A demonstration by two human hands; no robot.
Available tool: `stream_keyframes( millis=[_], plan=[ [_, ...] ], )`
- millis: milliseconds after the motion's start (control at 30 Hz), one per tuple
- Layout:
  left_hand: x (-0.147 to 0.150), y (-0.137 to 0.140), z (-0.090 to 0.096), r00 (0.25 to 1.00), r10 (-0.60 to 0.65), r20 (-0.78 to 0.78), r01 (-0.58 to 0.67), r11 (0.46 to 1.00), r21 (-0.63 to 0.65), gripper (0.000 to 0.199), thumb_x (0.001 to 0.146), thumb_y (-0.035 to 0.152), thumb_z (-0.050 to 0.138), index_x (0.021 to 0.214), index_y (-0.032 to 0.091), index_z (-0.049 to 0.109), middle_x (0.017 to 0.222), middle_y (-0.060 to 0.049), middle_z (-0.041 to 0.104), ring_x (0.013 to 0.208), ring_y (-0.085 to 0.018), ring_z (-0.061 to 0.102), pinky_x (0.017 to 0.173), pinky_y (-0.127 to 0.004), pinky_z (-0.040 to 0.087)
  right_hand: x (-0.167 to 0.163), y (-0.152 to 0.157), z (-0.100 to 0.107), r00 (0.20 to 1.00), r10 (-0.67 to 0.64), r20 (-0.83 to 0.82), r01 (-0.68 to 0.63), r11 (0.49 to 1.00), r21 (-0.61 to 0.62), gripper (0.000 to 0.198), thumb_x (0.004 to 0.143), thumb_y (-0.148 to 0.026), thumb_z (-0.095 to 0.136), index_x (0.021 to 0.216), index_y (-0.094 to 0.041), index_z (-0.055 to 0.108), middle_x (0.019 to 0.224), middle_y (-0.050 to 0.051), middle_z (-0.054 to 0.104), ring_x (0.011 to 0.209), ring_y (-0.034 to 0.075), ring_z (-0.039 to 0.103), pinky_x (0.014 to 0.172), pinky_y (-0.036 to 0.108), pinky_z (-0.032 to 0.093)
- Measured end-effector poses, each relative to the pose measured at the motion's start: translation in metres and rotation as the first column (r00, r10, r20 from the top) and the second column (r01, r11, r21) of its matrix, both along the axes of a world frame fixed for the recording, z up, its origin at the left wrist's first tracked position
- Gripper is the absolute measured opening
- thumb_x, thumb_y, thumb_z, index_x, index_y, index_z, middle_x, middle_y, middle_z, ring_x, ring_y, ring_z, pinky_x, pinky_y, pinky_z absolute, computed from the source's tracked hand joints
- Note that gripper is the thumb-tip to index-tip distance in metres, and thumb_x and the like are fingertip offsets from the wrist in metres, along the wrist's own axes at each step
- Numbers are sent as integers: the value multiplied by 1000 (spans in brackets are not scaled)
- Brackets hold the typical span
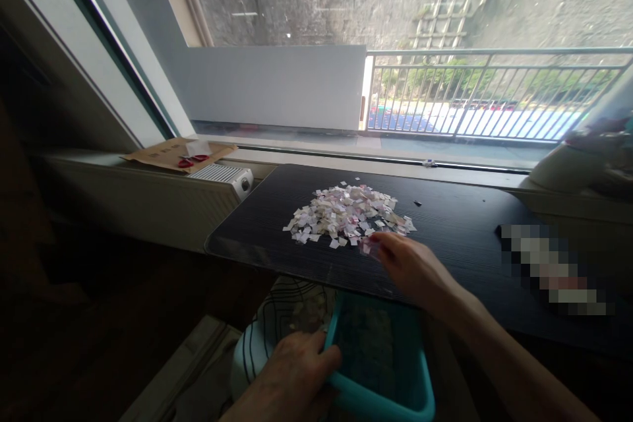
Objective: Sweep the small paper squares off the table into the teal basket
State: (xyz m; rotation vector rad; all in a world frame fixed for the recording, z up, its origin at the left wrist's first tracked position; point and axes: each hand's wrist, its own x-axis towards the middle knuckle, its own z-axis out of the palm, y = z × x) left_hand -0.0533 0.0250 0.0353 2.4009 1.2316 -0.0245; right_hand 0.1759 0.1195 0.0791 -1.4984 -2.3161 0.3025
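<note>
A heap of small pale paper squares (346,208), some faintly pink or purple, lies on the dark table (257,211). My right hand (403,260) is at the near right edge of the heap, its fingers pinched on a pinkish piece of paper (368,246). With thumb and fingers, my left hand (304,366) grips the left rim of a turquoise plastic basket (429,379), held below the table's front edge. The inside of the basket is in shadow, and what lies in it is hard to make out.
Red-handled scissors (192,160) rest on a brown paper envelope (171,153) on the sill at left, above a white radiator (222,181). A blurred-out object (554,270) lies on the table at right. Behind the table is a window with a railing (475,95) outside.
</note>
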Motion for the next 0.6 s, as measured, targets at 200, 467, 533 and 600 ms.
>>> stream_keyframes(
  millis=[200,467,533,600],
  plan=[
    [4,2,2,1000,-24,5,24,999,28,15,77,14,61,86,22,53,93,-2,57,83,-21,54,71,-31,40,42,-7,-4,989,-40,140,38,999,16,31,91,-25,36,113,-24,59,108,6,66,88,18,62,69,27,44],
    [4,2,4,1000,-8,-18,8,1000,5,17,76,12,62,86,22,53,95,-2,57,85,-21,54,72,-30,39,17,13,4,985,15,174,-21,999,30,34,91,-19,36,116,-23,58,108,6,65,89,17,61,66,24,42],
    [2,1,2,1000,2,-13,-2,1000,5,18,74,11,63,86,22,53,95,-2,57,85,-21,54,73,-31,39,22,11,4,981,29,190,-32,999,15,33,91,-20,35,113,-24,59,105,5,66,85,17,62,65,24,42],
    [1,1,-1,1000,20,22,-20,1000,20,20,74,10,63,86,22,53,95,-1,57,86,-21,53,75,-32,38,31,2,4,980,30,199,-33,999,13,31,91,-21,35,110,-25,61,100,5,67,82,18,61,65,25,41]
  ],
)
